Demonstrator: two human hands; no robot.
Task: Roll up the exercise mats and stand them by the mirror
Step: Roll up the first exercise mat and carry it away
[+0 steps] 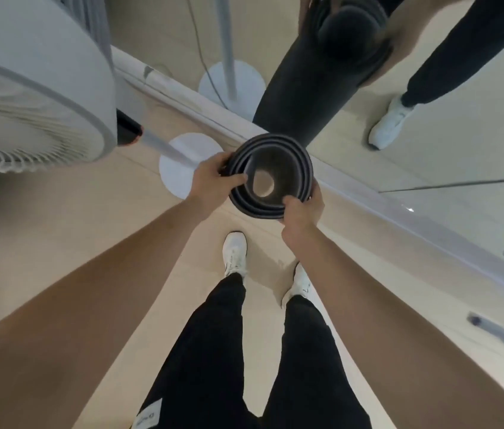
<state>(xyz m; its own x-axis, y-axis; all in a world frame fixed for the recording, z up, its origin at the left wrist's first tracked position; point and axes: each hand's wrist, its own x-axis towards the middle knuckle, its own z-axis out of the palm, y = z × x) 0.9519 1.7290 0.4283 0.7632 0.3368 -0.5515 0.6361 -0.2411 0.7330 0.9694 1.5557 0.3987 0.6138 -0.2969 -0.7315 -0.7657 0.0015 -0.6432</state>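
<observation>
You have the mat (267,154) rolled and upright, seen end-on from above, right against the foot of the mirror (430,144), between that glass and your shoes. That is where the task wants it, so this looks like the setting-down step for this roll.

Your left hand (215,178) grips the far-left rim, thumb hooked over the top edge and fingers curled round the outside. Your right hand (301,210) clamps the near-right rim the same way. Holding opposite sides like this makes sense: the coil is loose (you can see the layers gaping and pale floor (89,218) through the core), and a squeeze from both sides stops it springing open.

The reflection shows the roll running down to the mirror's base, but I cannot tell whether its lower end is resting on the floor yet.

The fan (28,88) stands just to your left, its round base near the mat, so the mat should go down clear of it and lean toward the glass before you let go.
</observation>
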